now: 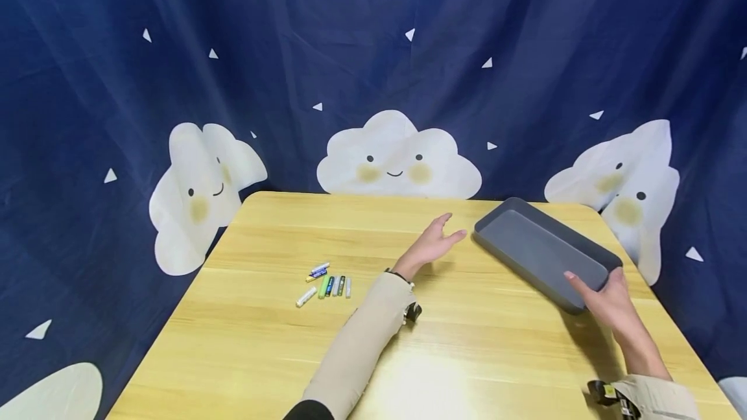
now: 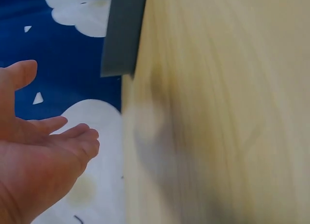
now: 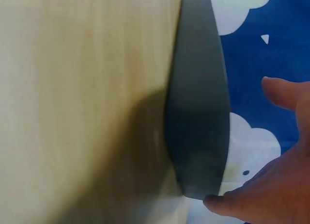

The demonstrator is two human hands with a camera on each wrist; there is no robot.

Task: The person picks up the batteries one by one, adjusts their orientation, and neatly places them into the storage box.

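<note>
A dark grey rectangular tray [image 1: 543, 258] lies at a slant at the right of the table in the head view; its side wall [image 3: 198, 98] fills the middle of the right wrist view. At its near right corner is my right hand [image 1: 609, 297], fingertips at the rim and thumb spread apart from the wall. My left hand [image 1: 432, 244] reaches out short of the tray's far left corner, thumb and fingers spread and nothing held. In the left wrist view, one end of the tray [image 2: 123, 37] shows beyond that hand [image 2: 48, 151].
Several small marker-like sticks lie left of centre on the wooden table [image 1: 233, 342], among them a green one [image 1: 323, 287] and a white one [image 1: 306, 297] set apart. A dark blue curtain [image 1: 362, 70] with clouds hangs behind the table and at both sides.
</note>
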